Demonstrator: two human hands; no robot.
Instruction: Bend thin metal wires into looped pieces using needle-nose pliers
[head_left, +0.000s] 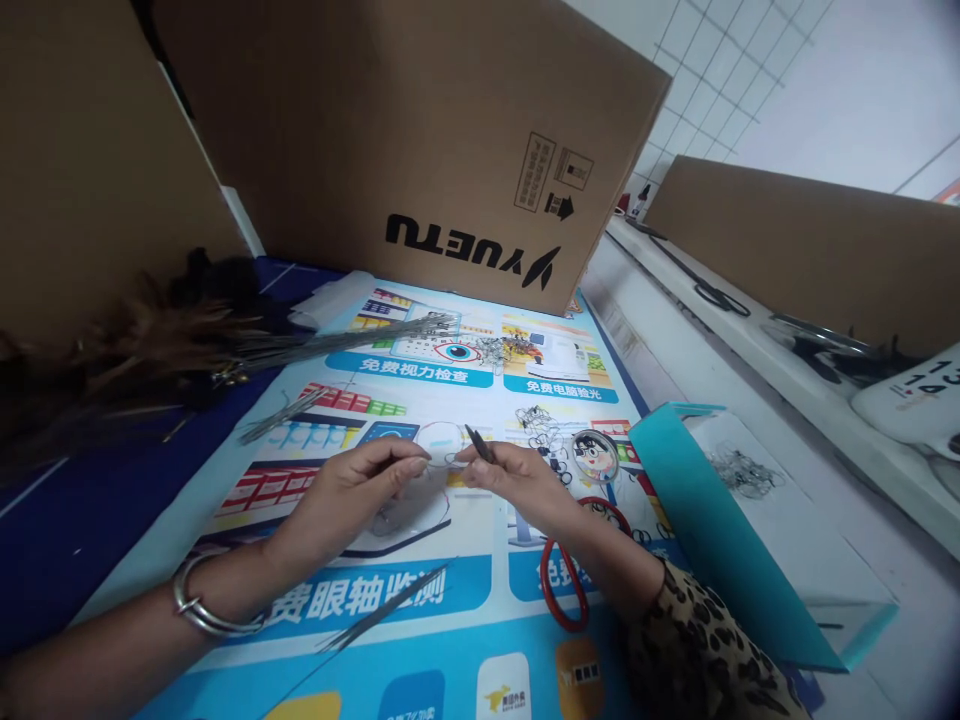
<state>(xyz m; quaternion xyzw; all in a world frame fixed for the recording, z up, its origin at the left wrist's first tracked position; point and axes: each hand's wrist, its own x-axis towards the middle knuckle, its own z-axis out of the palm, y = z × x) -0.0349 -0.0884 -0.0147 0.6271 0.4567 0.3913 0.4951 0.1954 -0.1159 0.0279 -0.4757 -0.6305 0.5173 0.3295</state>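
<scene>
Over the printed poster sheet, my left hand is closed in a pinch on what looks like a thin wire. My right hand is close beside it, its fingers closed around a small dark pointed tool whose tip points up and left. The wire seems to span the short gap between both hands' fingertips; its exact shape is too fine to make out. Below my left hand lies a small bundle of straight grey wires. Red-handled scissors lie partly under my right forearm.
Loose dark wire rings lie beyond my right hand, near a round tin. A turquoise box with tangled wire stands right. Longer wires extend from the left. A large cardboard box blocks the back.
</scene>
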